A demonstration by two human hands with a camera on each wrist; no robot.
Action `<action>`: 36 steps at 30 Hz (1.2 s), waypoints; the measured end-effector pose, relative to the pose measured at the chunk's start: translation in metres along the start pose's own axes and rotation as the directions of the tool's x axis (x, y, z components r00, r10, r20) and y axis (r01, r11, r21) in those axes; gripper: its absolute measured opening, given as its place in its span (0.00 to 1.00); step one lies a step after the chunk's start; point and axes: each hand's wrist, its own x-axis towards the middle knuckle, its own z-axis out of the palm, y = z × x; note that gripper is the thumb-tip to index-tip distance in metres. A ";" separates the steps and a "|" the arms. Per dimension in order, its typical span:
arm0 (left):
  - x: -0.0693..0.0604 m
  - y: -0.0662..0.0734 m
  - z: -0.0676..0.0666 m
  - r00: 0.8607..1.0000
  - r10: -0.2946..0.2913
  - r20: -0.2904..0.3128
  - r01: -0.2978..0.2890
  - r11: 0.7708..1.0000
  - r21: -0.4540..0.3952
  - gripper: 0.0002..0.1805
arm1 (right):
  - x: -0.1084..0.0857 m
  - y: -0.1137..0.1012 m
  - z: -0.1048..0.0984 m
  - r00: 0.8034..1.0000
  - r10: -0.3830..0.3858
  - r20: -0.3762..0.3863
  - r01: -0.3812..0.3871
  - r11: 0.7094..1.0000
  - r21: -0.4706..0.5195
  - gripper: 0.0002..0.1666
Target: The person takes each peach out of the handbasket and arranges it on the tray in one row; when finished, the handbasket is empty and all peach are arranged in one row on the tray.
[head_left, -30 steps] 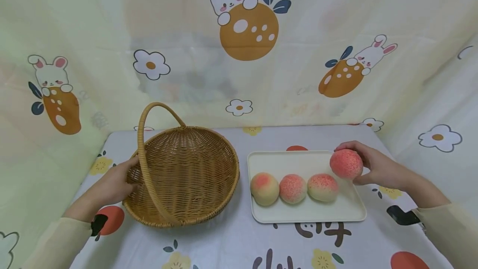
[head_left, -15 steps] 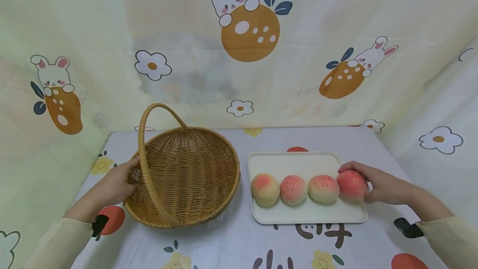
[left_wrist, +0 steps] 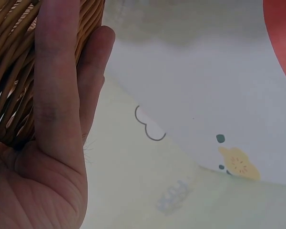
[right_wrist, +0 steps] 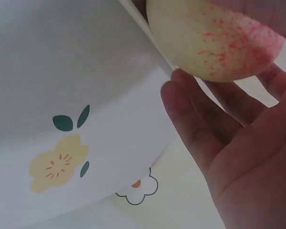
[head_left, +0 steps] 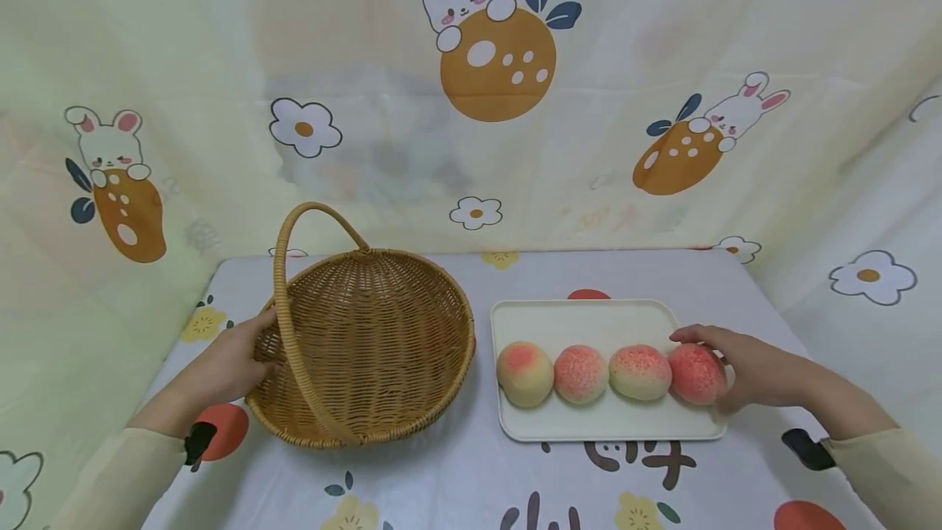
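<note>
A wicker basket (head_left: 375, 342) with an arched handle tilts its mouth toward me on the left. My left hand (head_left: 230, 358) grips the basket's left side; in the left wrist view the hand's fingers (left_wrist: 57, 86) lie along the weave. At right, a cream tray (head_left: 567, 321) bears a row of peaches: a yellowish peach (head_left: 524, 375), two speckled ones, and a redder peach (head_left: 695, 373) at the right end. My right hand (head_left: 761, 370) is around this last peach, fingers loosely spread. In the right wrist view its fingers (right_wrist: 190, 109) stand nearly straight beside the peach's pale side.
A printed white cloth (head_left: 449, 481) covers the table. A patterned curtain (head_left: 368, 170) hangs behind and at both sides. Between basket and tray runs a narrow strip of cloth.
My right hand has brought the redder peach down onto the tray's right end, beside the others, and its fingers have loosened. The left hand and basket have stayed put.
</note>
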 end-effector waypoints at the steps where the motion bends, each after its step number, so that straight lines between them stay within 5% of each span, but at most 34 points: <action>1: 0.000 0.000 0.000 1.000 -0.001 0.000 0.001 1.000 0.001 0.47 | 0.000 -0.001 -0.001 1.000 0.006 0.003 -0.006 1.000 0.017 0.56; 10: 0.000 -0.003 -0.001 1.000 0.004 -0.018 -0.003 1.000 0.019 0.45 | 0.005 0.001 -0.001 1.000 -0.001 -0.012 0.001 1.000 0.027 0.51; 19: 0.002 -0.003 -0.002 1.000 -0.005 0.007 0.005 1.000 0.007 0.46 | 0.000 -0.001 -0.006 1.000 -0.028 -0.004 0.028 1.000 0.003 0.56; 27: 0.005 -0.003 -0.005 0.999 -0.036 0.026 0.035 0.999 0.026 0.46 | -0.002 -0.026 -0.026 0.970 -0.155 -0.186 0.136 0.985 -0.109 0.48; 36: 0.008 -0.007 -0.006 0.999 -0.017 0.033 0.017 1.000 0.011 0.47 | 0.007 -0.054 -0.030 0.960 -0.105 -0.261 0.080 0.991 -0.106 0.52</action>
